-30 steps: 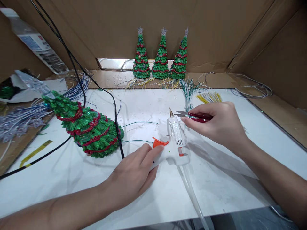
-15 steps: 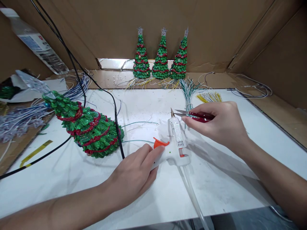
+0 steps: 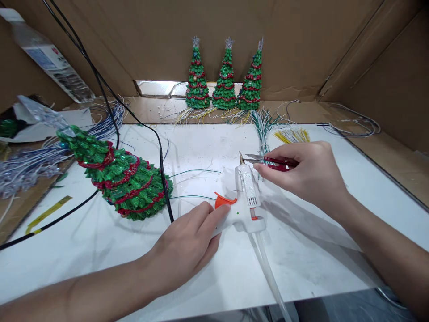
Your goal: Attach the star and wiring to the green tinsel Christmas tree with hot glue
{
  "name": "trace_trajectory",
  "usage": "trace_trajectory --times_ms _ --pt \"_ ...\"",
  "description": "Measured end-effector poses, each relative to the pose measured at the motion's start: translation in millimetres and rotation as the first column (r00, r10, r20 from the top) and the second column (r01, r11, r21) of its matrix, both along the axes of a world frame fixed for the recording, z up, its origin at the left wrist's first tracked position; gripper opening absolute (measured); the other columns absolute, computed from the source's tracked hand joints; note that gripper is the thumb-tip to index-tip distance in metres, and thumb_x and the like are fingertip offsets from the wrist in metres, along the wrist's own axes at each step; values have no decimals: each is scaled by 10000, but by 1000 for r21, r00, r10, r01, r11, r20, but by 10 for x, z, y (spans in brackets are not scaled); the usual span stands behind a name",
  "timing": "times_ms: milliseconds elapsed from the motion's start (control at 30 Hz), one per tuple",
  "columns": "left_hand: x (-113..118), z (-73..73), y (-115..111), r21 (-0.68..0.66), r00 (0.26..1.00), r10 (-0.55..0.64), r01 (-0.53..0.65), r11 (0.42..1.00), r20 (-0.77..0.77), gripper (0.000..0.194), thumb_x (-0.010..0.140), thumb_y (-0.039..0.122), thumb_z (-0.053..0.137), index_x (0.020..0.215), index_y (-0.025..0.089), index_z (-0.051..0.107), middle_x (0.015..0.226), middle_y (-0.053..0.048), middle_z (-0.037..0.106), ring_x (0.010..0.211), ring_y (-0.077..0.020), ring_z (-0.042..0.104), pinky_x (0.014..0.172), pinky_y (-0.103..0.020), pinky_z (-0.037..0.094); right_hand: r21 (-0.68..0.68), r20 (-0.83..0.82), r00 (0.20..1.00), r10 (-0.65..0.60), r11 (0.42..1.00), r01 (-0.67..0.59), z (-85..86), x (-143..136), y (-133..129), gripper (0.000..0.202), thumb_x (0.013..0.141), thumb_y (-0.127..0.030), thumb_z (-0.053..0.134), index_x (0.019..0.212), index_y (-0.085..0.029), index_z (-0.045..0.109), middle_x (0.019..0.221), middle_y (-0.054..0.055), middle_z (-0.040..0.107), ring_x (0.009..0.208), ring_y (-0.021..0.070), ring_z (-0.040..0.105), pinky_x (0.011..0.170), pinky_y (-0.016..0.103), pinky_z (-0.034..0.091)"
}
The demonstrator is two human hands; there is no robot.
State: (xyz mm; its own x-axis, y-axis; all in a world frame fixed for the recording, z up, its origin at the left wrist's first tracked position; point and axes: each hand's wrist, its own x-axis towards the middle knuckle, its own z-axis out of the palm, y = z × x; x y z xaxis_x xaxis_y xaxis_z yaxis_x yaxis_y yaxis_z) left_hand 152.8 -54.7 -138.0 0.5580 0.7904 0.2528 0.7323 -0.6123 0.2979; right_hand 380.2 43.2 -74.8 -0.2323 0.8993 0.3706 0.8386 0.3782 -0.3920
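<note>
My left hand [image 3: 192, 241] is wrapped round the handle of a white glue gun [image 3: 246, 192] with an orange trigger, its metal nozzle pointing away from me. My right hand [image 3: 301, 172] pinches red-handled tweezers [image 3: 278, 163], whose pointed tips are apart and lie just right of the nozzle. A clear glue stick [image 3: 268, 268] trails from the back of the gun. Left of the gun, a large green tree [image 3: 129, 183] with red garlands and a clear star lies on its side, two thin wires coming from its base.
Three small decorated trees [image 3: 224, 85] stand at the back. Wire bundles [image 3: 263, 129] and yellow-white wires [image 3: 291, 135] lie near them. Black cables [image 3: 159, 147] hang across the large tree. A bottle [image 3: 50, 58] leans at the left, above clear pieces with wires [image 3: 27, 172].
</note>
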Motion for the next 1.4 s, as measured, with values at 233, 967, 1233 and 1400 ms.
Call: trace_trajectory --times_ms 233,967,1233,1400 --pt "-1 -21 -19 13 1000 -6 6 1000 10 471 891 133 410 1339 178 273 938 -72 542 672 -184 570 560 -330 549 -21 12 1000 -16 1000 16 -2 -17 15 274 694 -442 640 665 -182 724 564 16 641 516 112 492 513 273 335" --pt "-6 2 -11 -2 1000 -7 7 1000 -10 481 882 112 415 1337 172 269 948 -84 554 716 -205 594 587 -357 568 -46 0 1000 -24 999 24 1 -17 17 274 699 -433 635 668 -177 726 553 25 631 506 115 477 510 273 333" --pt "-11 -25 -8 16 1000 -4 4 1000 -17 477 890 124 398 1345 177 263 956 -82 555 725 -201 589 597 -345 563 -9 1 1000 -2 1000 2 -10 -9 24 248 703 -409 641 649 -178 713 533 20 617 493 111 464 498 270 329" --pt "-10 -34 -9 31 1000 -6 7 999 -15 471 894 129 397 1344 170 265 949 -80 554 720 -197 585 593 -335 558 6 15 1000 1 1000 -1 -12 -6 16 239 709 -404 647 645 -182 707 546 21 626 503 116 479 503 273 336"
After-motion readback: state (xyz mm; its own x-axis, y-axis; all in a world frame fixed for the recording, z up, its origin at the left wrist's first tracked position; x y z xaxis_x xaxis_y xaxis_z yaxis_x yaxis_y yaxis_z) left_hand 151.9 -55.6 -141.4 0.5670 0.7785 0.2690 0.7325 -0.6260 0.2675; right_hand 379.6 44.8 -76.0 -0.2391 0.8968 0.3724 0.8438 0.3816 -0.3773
